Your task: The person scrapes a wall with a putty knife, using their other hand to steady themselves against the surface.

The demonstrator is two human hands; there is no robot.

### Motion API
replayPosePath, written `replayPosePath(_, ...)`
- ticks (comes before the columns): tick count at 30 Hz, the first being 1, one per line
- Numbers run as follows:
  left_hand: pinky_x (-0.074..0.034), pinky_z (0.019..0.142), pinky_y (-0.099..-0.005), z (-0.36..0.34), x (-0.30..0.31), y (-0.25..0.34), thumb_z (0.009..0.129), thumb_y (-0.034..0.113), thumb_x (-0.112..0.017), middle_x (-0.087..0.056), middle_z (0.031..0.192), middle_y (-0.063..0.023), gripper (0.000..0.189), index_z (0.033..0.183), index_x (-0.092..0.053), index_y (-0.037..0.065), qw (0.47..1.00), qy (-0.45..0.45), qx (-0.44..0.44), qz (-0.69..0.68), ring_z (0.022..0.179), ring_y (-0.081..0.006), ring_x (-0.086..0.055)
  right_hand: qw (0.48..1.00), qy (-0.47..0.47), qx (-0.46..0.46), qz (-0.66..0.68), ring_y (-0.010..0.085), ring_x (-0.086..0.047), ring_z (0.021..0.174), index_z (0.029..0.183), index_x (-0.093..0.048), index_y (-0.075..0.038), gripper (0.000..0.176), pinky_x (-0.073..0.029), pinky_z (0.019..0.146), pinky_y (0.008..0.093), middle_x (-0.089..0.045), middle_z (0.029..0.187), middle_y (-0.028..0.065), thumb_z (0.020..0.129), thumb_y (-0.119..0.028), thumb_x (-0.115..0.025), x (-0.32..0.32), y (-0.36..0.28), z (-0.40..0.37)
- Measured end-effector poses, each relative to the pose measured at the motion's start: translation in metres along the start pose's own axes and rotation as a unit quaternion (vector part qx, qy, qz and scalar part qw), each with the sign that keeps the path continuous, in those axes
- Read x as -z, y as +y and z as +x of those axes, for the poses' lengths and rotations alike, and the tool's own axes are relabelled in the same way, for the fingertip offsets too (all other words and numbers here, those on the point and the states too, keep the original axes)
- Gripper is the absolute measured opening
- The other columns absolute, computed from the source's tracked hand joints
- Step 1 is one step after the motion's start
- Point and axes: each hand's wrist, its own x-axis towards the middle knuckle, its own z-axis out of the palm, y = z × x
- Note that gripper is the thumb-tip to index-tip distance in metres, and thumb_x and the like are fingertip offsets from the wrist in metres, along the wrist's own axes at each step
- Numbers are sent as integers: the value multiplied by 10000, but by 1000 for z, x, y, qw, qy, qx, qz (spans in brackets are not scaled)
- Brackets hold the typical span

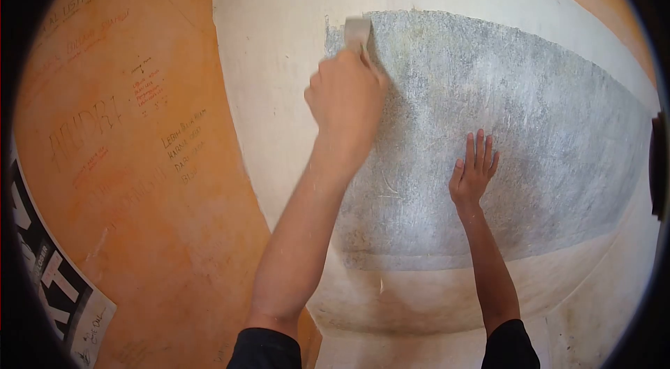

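Okay so two hands were up at the wall, with one scraper between them. The left hand point(347, 93), upper middle of the frame, was closed in a fist round the scraper point(358, 31). The right hand point(472, 172), right of centre, was open, fingers up and a bit spread, palm against the grey patch point(558, 124). Two dark sleeves, the left sleeve point(265, 349) and the right sleeve point(513, 346), showed along the bottom.

The scraper had a flat, pale greyish blade, kinda blurry, pointing up at the patch's upper left corner; the fist hid most of the handle. There was just one big grey patch, mottled and streaky, filling the middle and right, with a ragged top edge. Off-white paint point(279, 27) ran above it, down its left side and below it.

The orange wall point(209, 250) took up the left, with several bits of black and red handwriting point(185, 145) on it. One black-and-white poster point(59, 278) sat lower left, and one dark object point(657, 166) stuck in at the right edge, too cut off to identify.
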Motion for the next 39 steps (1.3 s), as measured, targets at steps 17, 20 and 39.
replayPosePath(17, -554, 713, -467, -27, -6, -3, 983, 221, -534, -704, 781, -220, 316, 1237, -694, 122, 998, -43, 17, -32, 782, -407, -706, 1000, 4, 10, 9, 303, -303, 1484, 1478, -486, -110, 480, -118, 1217, 522, -425, 1562, 87, 1049, -276, -347, 5, -1, -3)
replayPosePath(20, -558, 713, -471, -41, -10, -2, 982, 227, -532, -705, 805, -223, 329, 1244, -695, 110, 995, -88, 42, -35, 799, -409, -706, 1000, 9, -5, 1, 302, -300, 1485, 1477, -487, -113, 476, -122, 1218, 515, -427, 1561, 82, 1052, -270, -342, 5, -4, 0)
replayPosePath(39, -557, 758, -470, -35, -8, -12, 978, 222, -541, -717, 837, -213, 304, 1201, -724, 126, 998, -39, 45, -31, 829, -396, -709, 1000, 5, 4, -1, 295, -311, 1478, 1465, -507, -127, 462, -131, 1216, 501, -433, 1558, 76, 1046, -260, -363, 6, 0, -1)
